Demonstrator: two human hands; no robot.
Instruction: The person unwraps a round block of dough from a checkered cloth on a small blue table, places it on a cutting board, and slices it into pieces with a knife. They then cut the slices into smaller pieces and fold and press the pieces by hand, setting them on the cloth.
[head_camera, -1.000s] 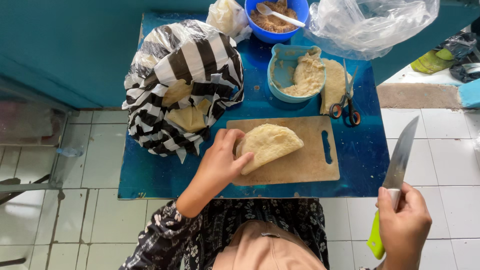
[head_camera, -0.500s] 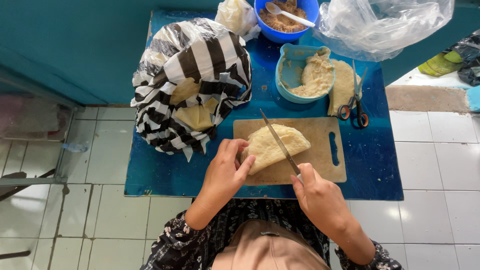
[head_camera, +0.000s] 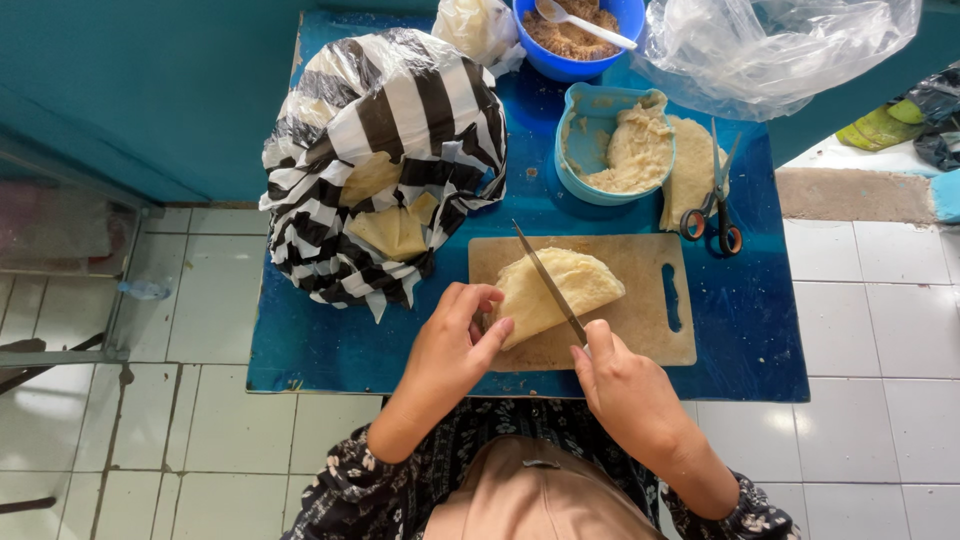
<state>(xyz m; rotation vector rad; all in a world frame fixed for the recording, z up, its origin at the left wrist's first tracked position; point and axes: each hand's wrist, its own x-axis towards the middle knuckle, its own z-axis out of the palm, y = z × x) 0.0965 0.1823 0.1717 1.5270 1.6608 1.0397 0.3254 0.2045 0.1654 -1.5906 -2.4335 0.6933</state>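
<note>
Folded dough (head_camera: 560, 290), pale and soft, lay on a rectangular wooden cutting board (head_camera: 640, 320) atop a glossy blue table (head_camera: 330, 350) over white floor tiles (head_camera: 880, 450). Left hand (head_camera: 455, 345) fingers pinched the dough's edge; right hand (head_camera: 620, 385) fingers clamped a knife (head_camera: 548, 285) laid across it.

Both hands low and close: left (head_camera: 455, 345) fingers pinching, right (head_camera: 620, 385) fisted.
</note>
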